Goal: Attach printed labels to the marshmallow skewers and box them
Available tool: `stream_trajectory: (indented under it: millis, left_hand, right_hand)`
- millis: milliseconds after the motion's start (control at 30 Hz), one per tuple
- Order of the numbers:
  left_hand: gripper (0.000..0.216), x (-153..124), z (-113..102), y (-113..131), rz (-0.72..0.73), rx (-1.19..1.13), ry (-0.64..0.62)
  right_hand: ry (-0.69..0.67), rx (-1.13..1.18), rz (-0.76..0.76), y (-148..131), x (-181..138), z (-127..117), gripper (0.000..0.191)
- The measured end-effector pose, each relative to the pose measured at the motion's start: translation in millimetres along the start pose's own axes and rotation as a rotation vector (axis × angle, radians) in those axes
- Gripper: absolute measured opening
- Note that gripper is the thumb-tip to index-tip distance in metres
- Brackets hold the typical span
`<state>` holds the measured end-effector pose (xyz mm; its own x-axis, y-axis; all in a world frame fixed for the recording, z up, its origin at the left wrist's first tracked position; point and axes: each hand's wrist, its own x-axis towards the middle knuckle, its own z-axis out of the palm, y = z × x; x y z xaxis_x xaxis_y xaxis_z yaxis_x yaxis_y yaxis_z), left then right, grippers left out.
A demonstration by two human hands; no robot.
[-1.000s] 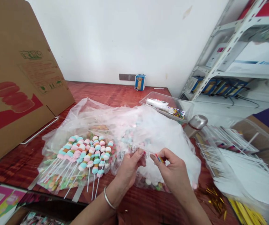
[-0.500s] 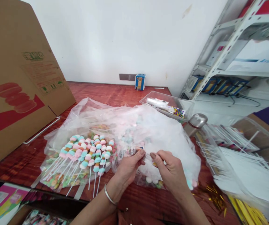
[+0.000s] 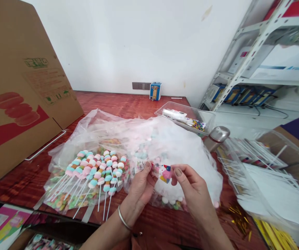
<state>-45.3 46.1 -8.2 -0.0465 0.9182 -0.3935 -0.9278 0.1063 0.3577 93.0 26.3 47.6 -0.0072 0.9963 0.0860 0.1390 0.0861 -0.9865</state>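
Between my hands is a small printed plastic packet (image 3: 166,173) with pink, blue and yellow patterns. My left hand (image 3: 142,182) pinches its left end with thumb and fingers. At its right edge, the thumb and fingertips of my right hand (image 3: 190,184) are closed on it. Whether anything is inside the packet is hard to make out. Left of my hands, several marshmallow skewers (image 3: 97,166) on white sticks lie over a clear bag of colourful ring-shaped candies (image 3: 61,203). Beneath my hands spreads a large clear plastic bag (image 3: 188,149) holding pale marshmallows.
A tall cardboard box (image 3: 29,69) stands at the left. A clear tray (image 3: 209,119) and a metal flask (image 3: 217,137) are behind my right hand. To the right, a plastic bin (image 3: 245,194) holds white sticks, near a metal shelf (image 3: 243,67). Gold tinsel (image 3: 239,217) lies on the table.
My hands have turned and moved slightly apart, so the packet's coloured face now shows stretched between them. The skewers and bags have stayed in place.
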Motion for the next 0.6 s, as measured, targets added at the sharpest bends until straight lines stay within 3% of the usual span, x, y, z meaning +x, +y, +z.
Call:
stream_trajectory:
  millis: [433,600]
  left_hand:
    - [0.016,0.2,0.4,1.5,0.029,-0.007,0.015]
    - [0.025,0.7,-0.1,-0.9,0.083,0.095,0.016]
  right_hand:
    - [-0.130,-0.002,0.014,11.6,-0.9,4.0,0.032]
    - [-0.098,-0.199,-0.105,16.8,-0.7,5.4,0.040]
